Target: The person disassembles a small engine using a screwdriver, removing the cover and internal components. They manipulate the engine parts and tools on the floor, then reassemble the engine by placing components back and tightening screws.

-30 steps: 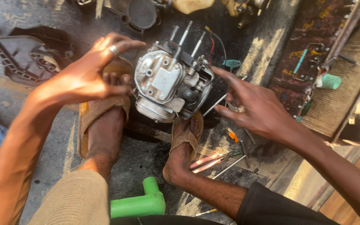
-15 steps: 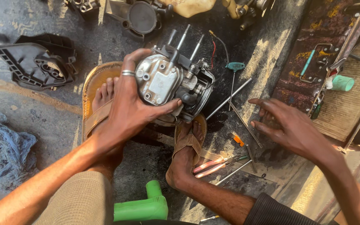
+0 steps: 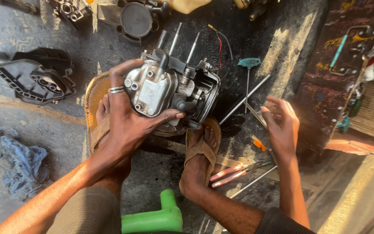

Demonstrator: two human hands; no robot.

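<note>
A small engine block [image 3: 174, 93] with a silver cover and long studs stands on the oily ground between my two sandalled feet. My left hand [image 3: 128, 115], with a ring on one finger, grips the silver cover from the near side. My right hand [image 3: 282, 123] hovers open to the right of the engine, fingers spread, above loose tools: a teal T-handle key [image 3: 248, 65], long steel rods [image 3: 244, 99] and pink-handled pliers [image 3: 230, 173].
A black plastic engine cover [image 3: 37, 78] lies at the left and a blue rag [image 3: 20, 158] nearer me. More engine parts [image 3: 133, 17] sit at the top. A green plastic seat [image 3: 154, 219] is under me. A cluttered wooden board [image 3: 347, 65] is at the right.
My left hand came down from above the engine and closed on its silver cover. My right hand left the engine's right side and drew back over the tools.
</note>
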